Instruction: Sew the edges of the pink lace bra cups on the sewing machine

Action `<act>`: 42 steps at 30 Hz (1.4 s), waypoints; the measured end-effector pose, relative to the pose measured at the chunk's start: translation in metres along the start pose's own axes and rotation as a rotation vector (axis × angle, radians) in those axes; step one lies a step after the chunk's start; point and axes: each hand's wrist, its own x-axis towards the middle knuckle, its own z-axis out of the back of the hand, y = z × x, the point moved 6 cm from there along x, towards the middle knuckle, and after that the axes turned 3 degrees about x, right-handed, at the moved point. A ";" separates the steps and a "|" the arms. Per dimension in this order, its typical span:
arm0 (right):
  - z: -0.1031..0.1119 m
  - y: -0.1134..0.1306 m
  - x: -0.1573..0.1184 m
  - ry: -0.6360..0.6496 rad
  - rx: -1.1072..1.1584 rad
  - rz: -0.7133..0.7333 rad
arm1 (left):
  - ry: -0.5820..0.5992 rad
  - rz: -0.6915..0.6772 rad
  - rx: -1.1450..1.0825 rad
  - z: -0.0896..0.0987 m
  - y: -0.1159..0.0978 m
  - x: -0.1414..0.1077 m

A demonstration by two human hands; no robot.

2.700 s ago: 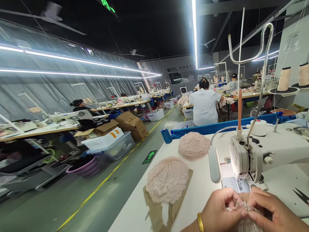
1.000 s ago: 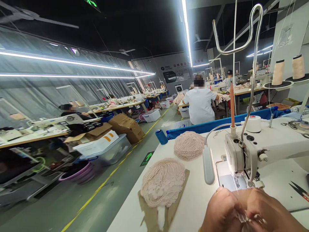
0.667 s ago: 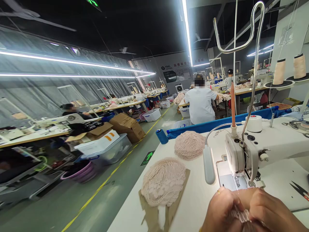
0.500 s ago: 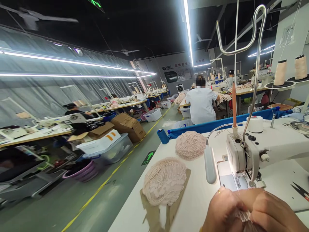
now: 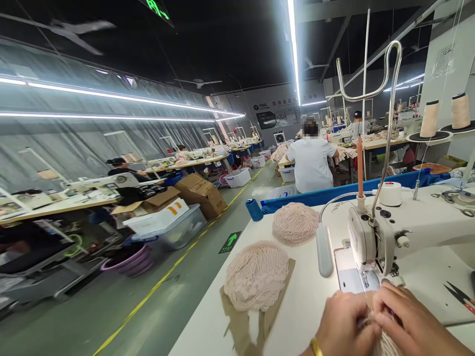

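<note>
Workshop behind: strip lights, rows of machines, person in white (image 5: 310, 163) with their back to us. Clocks below are from the hands, up the view = 12. White surface (image 5: 306, 301) carries the machine (image 5: 365, 237) at 12, lamp (image 5: 325, 252) at 11

Left hand (image 5: 343, 321) and right hand (image 5: 408, 311) both closed, pinching the pale lace (image 5: 386, 343) between them, just on the near side of the needle area. Fingers hide most of it, so can't tell which edge is gripped or if a thread ties it to the machine

Near pile (image 5: 256, 282) at 9 to 10, partly on brown card (image 5: 276, 311); far pile (image 5: 296, 222) at 11. Blue cone (image 5: 254, 210) at 10, scissors (image 5: 462, 298) at 3, blades apart

Risks, my read: loose strands could snag on the presser area or twist under the fingertips; uneven pull would stretch the mesh. Sleeve or forearm drifting to 3 could catch the scissor tips
</note>
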 end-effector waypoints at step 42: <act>0.018 -0.014 0.014 -0.190 -0.456 0.292 | -0.358 -0.357 0.510 0.002 -0.010 0.018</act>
